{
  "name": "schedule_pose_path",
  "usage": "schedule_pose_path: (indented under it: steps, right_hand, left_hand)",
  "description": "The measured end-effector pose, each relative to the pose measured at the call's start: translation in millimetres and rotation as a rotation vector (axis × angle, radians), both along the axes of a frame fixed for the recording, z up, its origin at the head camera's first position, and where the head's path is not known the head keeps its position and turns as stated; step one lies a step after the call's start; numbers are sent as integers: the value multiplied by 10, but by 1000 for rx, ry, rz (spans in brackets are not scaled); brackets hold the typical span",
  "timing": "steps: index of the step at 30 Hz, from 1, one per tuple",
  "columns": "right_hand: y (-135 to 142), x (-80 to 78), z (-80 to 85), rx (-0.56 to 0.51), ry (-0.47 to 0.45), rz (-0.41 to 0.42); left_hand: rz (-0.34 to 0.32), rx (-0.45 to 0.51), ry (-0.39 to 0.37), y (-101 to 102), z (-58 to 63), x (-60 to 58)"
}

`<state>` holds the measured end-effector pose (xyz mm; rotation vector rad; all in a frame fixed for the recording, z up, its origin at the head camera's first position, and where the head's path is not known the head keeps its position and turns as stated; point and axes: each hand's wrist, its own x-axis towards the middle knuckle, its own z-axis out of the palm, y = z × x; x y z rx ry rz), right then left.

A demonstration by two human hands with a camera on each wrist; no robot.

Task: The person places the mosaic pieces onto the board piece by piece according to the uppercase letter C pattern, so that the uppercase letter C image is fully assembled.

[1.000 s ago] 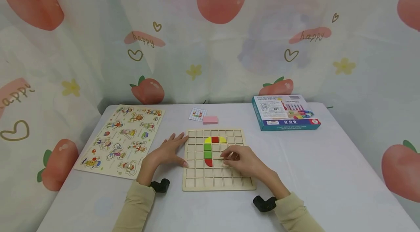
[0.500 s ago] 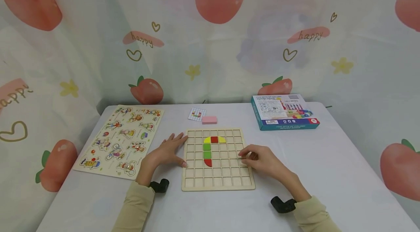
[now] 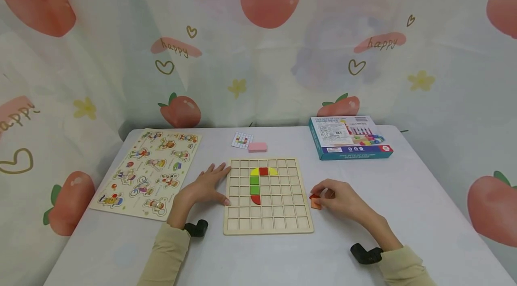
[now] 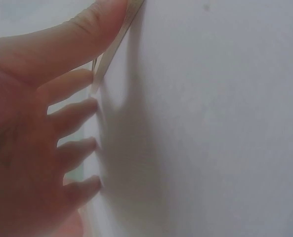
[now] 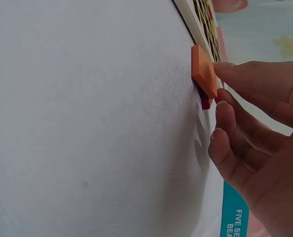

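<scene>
My left hand (image 3: pixel 207 186) has its fingers spread at the left edge of a wooden grid board (image 3: pixel 268 227), thumb and fingertips against it; the left wrist view shows the thumb (image 4: pixel 87 29) at the board's edge. On the board lie yellow rounded pieces, a red square (image 3: pixel 264 171), two green squares (image 3: pixel 255 185) and a red rounded piece (image 3: pixel 256 200). Just right of the board, my right hand (image 3: pixel 341 198) pinches an orange square tile (image 5: pixel 203 71) between thumb and finger. A small red piece (image 5: pixel 205 101) shows beneath the tile, partly hidden.
A cream picture puzzle board (image 3: pixel 149 173) lies at the left. Behind the grid board are a small pattern card (image 3: pixel 242 140) and a pink block (image 3: pixel 257 147). A flat teal-sided box (image 3: pixel 351 140) lies at the back right. A peach-print cloth hangs behind the table.
My right hand has moved right, from over the middle of the board to just off its right edge, where the orange tile and red piece now show. The left hand stays put.
</scene>
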<state>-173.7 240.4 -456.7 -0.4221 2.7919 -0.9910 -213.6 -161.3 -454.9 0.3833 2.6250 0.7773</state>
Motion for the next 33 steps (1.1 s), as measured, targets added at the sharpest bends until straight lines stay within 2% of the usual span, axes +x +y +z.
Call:
schedule_pose_path:
  steps: [6, 9, 15, 25, 33]
  right_hand:
    - [30, 34, 20, 15, -37, 43]
    - [19, 41, 37, 14, -12, 86]
    - [-10, 22, 18, 11, 9, 111]
    - [-122, 2, 36, -55, -9, 75]
    - [-277, -21, 48, -118, -45, 60]
  left_hand:
    - [-1, -3, 0, 0, 1, -4]
    - [0, -5, 1, 0, 1, -6]
    - [1, -4, 6, 1, -13, -7]
    - [10, -5, -4, 16, 3, -9]
    - [-9, -6, 5, -8, -23, -16]
